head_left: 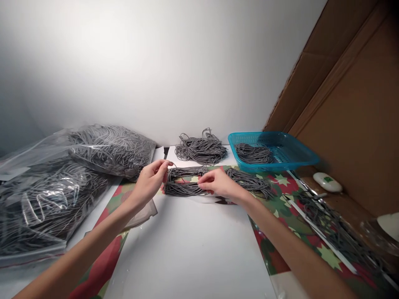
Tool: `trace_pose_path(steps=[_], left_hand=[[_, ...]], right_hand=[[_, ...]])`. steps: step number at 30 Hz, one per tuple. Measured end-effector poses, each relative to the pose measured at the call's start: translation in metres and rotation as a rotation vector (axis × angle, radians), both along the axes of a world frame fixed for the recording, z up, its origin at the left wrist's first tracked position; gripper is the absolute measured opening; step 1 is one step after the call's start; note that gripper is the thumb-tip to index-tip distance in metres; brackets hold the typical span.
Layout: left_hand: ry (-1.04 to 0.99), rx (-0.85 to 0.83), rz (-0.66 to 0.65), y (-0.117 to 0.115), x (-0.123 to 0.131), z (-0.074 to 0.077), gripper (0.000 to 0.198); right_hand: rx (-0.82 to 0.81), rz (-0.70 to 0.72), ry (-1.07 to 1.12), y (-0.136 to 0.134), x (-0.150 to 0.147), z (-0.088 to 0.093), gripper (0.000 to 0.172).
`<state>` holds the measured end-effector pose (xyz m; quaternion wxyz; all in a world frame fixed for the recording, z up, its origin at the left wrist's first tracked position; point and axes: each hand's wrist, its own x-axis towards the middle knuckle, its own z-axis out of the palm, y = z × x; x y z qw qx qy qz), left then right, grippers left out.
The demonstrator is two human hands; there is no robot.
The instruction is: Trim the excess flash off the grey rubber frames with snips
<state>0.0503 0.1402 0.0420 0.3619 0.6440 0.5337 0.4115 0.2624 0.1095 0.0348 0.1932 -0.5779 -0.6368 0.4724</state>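
Both hands reach over a loosely looped bundle of grey cords (183, 189) lying across the far edge of the white sheet. My left hand (152, 177) is closed in a pinch at the bundle's left end, with a thin cord seeming to come from its fingertips. On the right side of the same bundle, the thumb and fingers of my right hand (222, 182) are pinched together on a grey cord; the exact grip is too small to see well. Another bundle of grey cords (254, 182) rests just beyond my right wrist.
A tangled heap of cords (201, 149) sits by the wall, left of a blue basket (296, 160) holding a cord bundle (254, 153). Clear plastic bags (109, 151) full of cords fill the left. Loose cords (336, 228) and a white oval object (327, 182) lie beside the cardboard (352, 99).
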Motion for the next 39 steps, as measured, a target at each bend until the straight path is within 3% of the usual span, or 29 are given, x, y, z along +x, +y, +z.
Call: trace_pose_path(steps=[5, 10, 15, 24, 31, 39], left_hand=[[0.116, 0.023, 0.043, 0.003, -0.003, -0.003, 0.040], [0.256, 0.111, 0.110, 0.002, -0.004, -0.010, 0.030], [0.323, 0.167, 0.138, 0.001, -0.006, -0.013, 0.024], [0.383, 0.225, 0.118, 0.011, -0.012, -0.018, 0.018], [0.471, 0.308, 0.058, 0.021, -0.019, -0.031, 0.022], [0.659, 0.383, -0.075, 0.019, -0.023, -0.025, 0.029]], right_hand=[[0.127, -0.205, -0.008, 0.007, -0.002, -0.005, 0.031], [0.345, -0.290, -0.147, 0.011, -0.003, -0.015, 0.030], [0.465, -0.237, -0.326, 0.008, -0.005, -0.020, 0.026], [0.506, -0.138, -0.512, 0.004, -0.006, -0.020, 0.027], [0.487, -0.098, -0.579, 0.003, -0.005, -0.020, 0.026], [0.504, -0.104, -0.548, 0.003, -0.005, -0.018, 0.028]])
